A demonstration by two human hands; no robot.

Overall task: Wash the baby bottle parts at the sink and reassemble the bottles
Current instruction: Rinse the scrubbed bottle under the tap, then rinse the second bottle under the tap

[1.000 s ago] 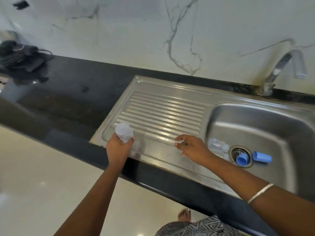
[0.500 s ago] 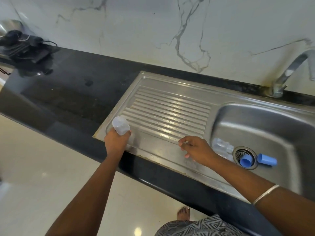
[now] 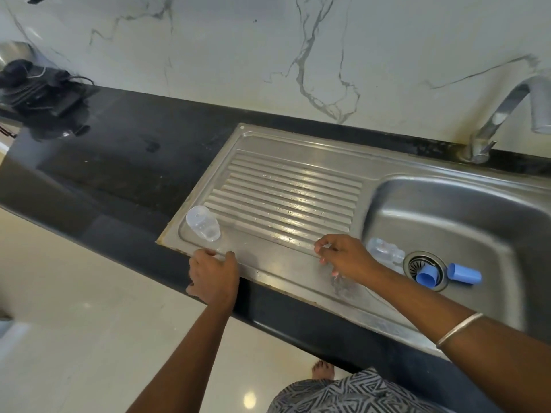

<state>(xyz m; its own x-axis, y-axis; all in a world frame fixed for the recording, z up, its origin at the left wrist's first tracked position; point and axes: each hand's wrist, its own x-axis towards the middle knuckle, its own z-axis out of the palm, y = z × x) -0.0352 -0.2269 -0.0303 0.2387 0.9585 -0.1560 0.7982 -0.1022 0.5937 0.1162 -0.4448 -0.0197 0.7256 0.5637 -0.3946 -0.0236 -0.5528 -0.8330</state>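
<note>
A clear baby bottle [image 3: 202, 223] stands upside down at the near left corner of the steel drainboard [image 3: 286, 186]. My left hand [image 3: 213, 275] is just in front of it at the sink's edge, fingers relaxed and holding nothing. My right hand [image 3: 346, 257] hovers over the drainboard's near right side, its thumb and fingers pinching a small clear part that is hard to make out. A second clear bottle [image 3: 384, 251] lies in the basin [image 3: 447, 210] beside the drain, with two blue caps [image 3: 426, 275] [image 3: 465, 274] at the strainer.
The tap [image 3: 507, 111] rises behind the basin at the right. Black countertop [image 3: 119, 162] stretches to the left, with dark cables and gear [image 3: 38, 87] at the far left. A marble wall backs the counter. My bare foot shows on the pale floor below.
My left hand has set the clear bottle upside down on the drainboard, let go and drawn back to the sink's edge. My right hand has stayed put.
</note>
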